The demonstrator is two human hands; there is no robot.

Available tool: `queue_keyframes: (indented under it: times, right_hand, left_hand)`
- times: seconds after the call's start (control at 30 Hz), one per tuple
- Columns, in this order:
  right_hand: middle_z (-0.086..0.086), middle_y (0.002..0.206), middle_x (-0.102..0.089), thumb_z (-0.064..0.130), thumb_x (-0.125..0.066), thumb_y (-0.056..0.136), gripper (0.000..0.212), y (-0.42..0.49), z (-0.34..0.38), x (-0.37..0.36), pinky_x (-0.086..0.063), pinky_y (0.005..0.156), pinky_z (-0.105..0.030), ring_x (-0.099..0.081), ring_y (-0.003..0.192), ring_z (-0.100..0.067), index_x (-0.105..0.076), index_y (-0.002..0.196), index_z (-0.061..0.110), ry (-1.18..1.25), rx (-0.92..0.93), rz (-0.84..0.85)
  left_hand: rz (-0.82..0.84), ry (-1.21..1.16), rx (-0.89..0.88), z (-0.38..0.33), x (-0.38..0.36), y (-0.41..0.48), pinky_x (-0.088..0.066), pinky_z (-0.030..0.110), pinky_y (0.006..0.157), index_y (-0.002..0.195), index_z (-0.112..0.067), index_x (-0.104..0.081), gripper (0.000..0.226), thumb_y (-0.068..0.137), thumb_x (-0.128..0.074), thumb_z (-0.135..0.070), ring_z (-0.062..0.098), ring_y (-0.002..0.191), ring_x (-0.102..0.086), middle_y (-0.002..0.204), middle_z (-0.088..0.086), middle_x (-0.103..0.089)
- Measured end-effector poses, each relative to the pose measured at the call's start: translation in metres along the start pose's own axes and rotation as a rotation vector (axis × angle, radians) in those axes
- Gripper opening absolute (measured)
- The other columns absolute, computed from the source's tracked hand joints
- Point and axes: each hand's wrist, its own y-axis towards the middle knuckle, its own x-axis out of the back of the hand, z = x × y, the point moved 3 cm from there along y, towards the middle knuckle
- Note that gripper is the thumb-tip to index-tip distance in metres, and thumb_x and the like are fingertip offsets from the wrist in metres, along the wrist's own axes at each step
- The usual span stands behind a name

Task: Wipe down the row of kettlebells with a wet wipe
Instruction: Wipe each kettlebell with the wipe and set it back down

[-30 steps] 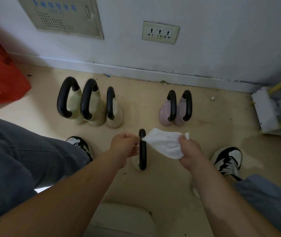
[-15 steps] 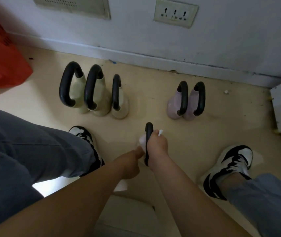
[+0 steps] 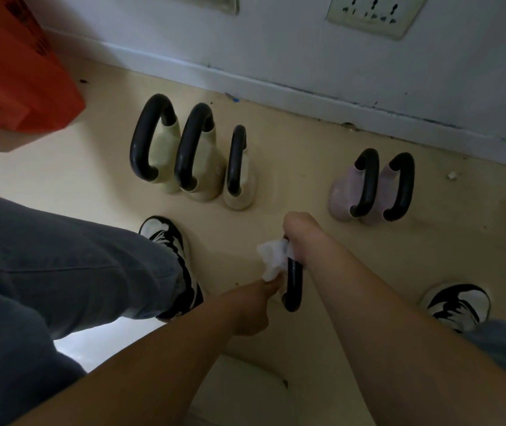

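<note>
Three cream kettlebells (image 3: 211, 175) stand upper centre, two pink kettlebells (image 3: 342, 192) right, one near kettlebell (image 3: 294, 281) mid-frame. The right hand (image 3: 299, 238) clenches one wipe (image 3: 273, 259) around its handle; the left hand (image 3: 250, 305) hides its fingers.

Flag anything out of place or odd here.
One kettlebell sits forward of the row, the right hand wrapping a wet wipe on its handle. That leaves a gap between the cream trio and the pink pair. Also a white scrap near the scuffed baseboard.

Pale wall (image 3: 276, 35) across the top, scuffed above the white baseboard (image 3: 276, 87). Socket plate (image 3: 371, 12) upper right. Beige floor (image 3: 307, 142), dirt-specked. Orange object (image 3: 14, 72) upper left.
</note>
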Motion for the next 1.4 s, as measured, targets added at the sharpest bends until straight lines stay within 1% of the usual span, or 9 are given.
queue_keyframes:
  times: [0.1,0.27,0.5,0.63,0.8,1.0,1.1,1.3,1.4]
  right_hand:
    - [-0.013,0.094,-0.051,0.010,-0.033,0.103,0.024,-0.001,-0.001,0.002,-0.042,0.077,-0.031,-0.052,0.085,-0.029,-0.054,0.096,0.003,0.045,-0.007,-0.027]
    - [-0.021,0.146,-0.052,0.034,-0.018,0.110,0.055,-0.018,-0.018,0.002,-0.041,0.112,-0.044,-0.051,0.133,-0.038,-0.043,0.147,0.002,0.082,0.080,-0.236]
    - [-0.010,0.122,-0.067,0.047,-0.021,0.108,0.059,-0.067,-0.082,-0.009,-0.048,0.093,-0.035,-0.063,0.116,-0.029,-0.056,0.134,0.008,0.108,0.333,-0.301]
    - [0.005,0.136,-0.046,0.043,-0.029,0.106,0.063,-0.085,-0.132,-0.024,-0.043,0.105,-0.031,-0.048,0.125,-0.010,-0.016,0.161,0.015,-0.027,0.583,-0.338]
    - [0.022,0.163,0.006,0.026,-0.040,0.107,0.078,-0.093,-0.179,-0.030,-0.019,0.122,-0.026,-0.006,0.147,0.005,0.023,0.149,0.047,-0.081,0.626,-0.209]
    - [-0.002,0.166,-0.021,0.037,-0.030,0.108,0.064,-0.086,-0.113,-0.026,-0.024,0.125,-0.041,-0.022,0.152,-0.016,-0.002,0.163,0.020,-0.031,0.623,-0.287]
    - [-0.003,0.171,0.001,0.036,-0.024,0.110,0.063,-0.067,-0.061,-0.012,-0.002,0.128,-0.033,0.006,0.157,-0.014,0.000,0.162,0.011,-0.368,0.688,-0.179]
    - [-0.011,0.171,0.003,0.028,-0.015,0.101,0.065,-0.062,-0.075,-0.002,-0.002,0.128,-0.046,0.020,0.155,-0.029,-0.002,0.162,0.008,-1.242,0.965,-0.236]
    - [-0.019,0.150,-0.051,0.029,-0.036,0.096,0.054,-0.075,-0.106,-0.005,0.001,0.128,-0.043,-0.027,0.152,-0.036,-0.057,0.140,0.006,-1.274,1.123,-0.309]
  left_hand:
    - [-0.012,0.014,-0.047,-0.003,0.000,0.001,-0.035,0.037,0.115,0.156,-0.039,0.014,0.097,0.091,-0.044,0.003,0.029,0.142,-0.036,0.166,0.003,-0.011]
    - [0.002,0.050,-0.045,-0.005,0.001,0.005,-0.033,0.039,0.116,0.158,-0.030,0.010,0.092,0.092,-0.046,0.001,0.028,0.145,-0.032,0.167,0.002,-0.008]
    - [0.026,0.052,0.012,-0.004,-0.001,0.007,-0.037,0.035,0.109,0.155,-0.014,-0.030,0.056,0.102,-0.045,-0.008,0.030,0.132,-0.045,0.153,0.013,-0.039]
    - [-0.040,-0.045,-0.070,-0.002,0.000,0.008,-0.032,0.038,0.117,0.157,-0.021,-0.023,0.056,0.105,-0.045,-0.024,0.027,0.141,-0.038,0.159,0.005,-0.031]
    - [0.030,-0.048,0.006,0.003,0.002,0.004,-0.023,0.030,0.119,0.158,-0.032,0.011,0.087,0.098,-0.043,0.001,0.023,0.151,-0.018,0.167,-0.004,0.001]
    - [0.031,-0.113,-0.001,0.006,-0.004,0.005,-0.032,0.034,0.117,0.159,-0.028,-0.006,0.066,0.105,-0.044,-0.031,0.024,0.139,-0.039,0.161,0.003,-0.028]
    - [-0.057,-0.061,0.042,0.006,0.001,0.001,-0.039,0.032,0.109,0.158,-0.023,-0.021,0.066,0.098,-0.043,-0.004,0.026,0.134,-0.047,0.153,0.006,-0.042]
    - [-0.162,0.008,0.001,0.009,0.008,-0.001,-0.042,0.030,0.104,0.155,-0.024,-0.032,0.065,0.094,-0.047,-0.004,0.026,0.132,-0.049,0.151,0.007,-0.045]
    - [-0.174,0.061,0.072,0.019,0.012,0.003,-0.033,0.029,0.112,0.154,-0.015,-0.033,0.057,0.099,-0.048,-0.014,0.025,0.141,-0.039,0.158,0.008,-0.036]
